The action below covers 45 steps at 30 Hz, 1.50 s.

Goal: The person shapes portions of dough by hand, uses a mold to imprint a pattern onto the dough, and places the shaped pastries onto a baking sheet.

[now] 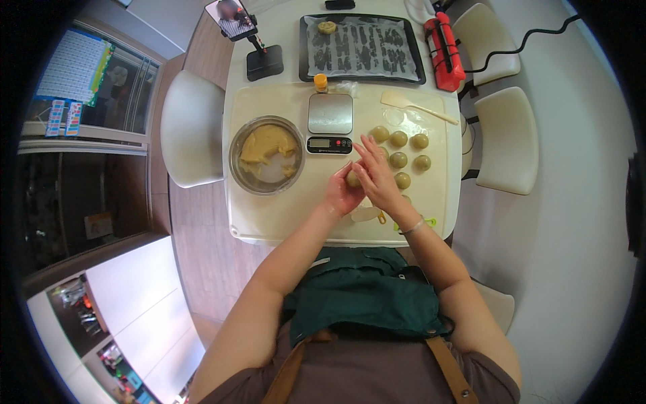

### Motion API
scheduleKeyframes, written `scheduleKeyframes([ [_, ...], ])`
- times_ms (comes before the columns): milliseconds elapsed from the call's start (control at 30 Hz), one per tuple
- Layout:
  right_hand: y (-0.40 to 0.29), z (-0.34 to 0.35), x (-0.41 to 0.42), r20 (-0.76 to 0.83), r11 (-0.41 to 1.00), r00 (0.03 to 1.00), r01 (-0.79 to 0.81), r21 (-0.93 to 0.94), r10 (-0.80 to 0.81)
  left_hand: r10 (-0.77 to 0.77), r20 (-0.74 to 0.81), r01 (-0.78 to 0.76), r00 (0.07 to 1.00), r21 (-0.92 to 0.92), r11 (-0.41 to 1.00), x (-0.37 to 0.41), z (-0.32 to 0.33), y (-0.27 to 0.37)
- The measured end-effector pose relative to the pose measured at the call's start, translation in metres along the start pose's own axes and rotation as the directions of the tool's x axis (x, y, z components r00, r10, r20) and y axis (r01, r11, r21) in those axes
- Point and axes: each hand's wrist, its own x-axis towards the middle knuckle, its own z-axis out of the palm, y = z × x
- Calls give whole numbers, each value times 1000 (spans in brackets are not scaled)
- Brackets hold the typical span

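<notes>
A small greenish ball of filling or dough (353, 179) sits cupped in my left hand (341, 191). My right hand (377, 177) lies over it from the right with its fingers stretched, so the ball is partly hidden between the palms. Several similar greenish balls (398, 160) stand in loose rows on the cream mat (282, 217), just right of my hands. To the left is a metal bowl (233, 174) with a mass of yellow dough (265, 144) in it. A digital kitchen scale (330, 113) lies beyond my hands, its platform bare.
A black baking tray (421, 70) lined with parchment holds one shaped piece (327, 28). Nearby are an orange-capped jar (321, 83), a cream spatula (419, 107), a phone (232, 20) on a stand and a red case (444, 53). A pale dish (364, 214) lies below my hands.
</notes>
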Motion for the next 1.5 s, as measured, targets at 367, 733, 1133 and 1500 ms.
scheduleKeyframes([
  [367,-29,-4,29,46,976,977,210,-61,-207,101,322,-104,941,-7,995,22,29,-7],
  [733,-48,-18,28,-90,952,950,304,43,-299,136,372,-148,918,2,989,10,51,-13],
  [1133,-68,-38,21,-167,975,962,222,12,-216,147,376,-212,915,135,968,19,63,-13],
  [1500,-67,-32,-1,-169,964,957,252,82,-236,220,245,-272,944,202,941,2,61,-10],
])
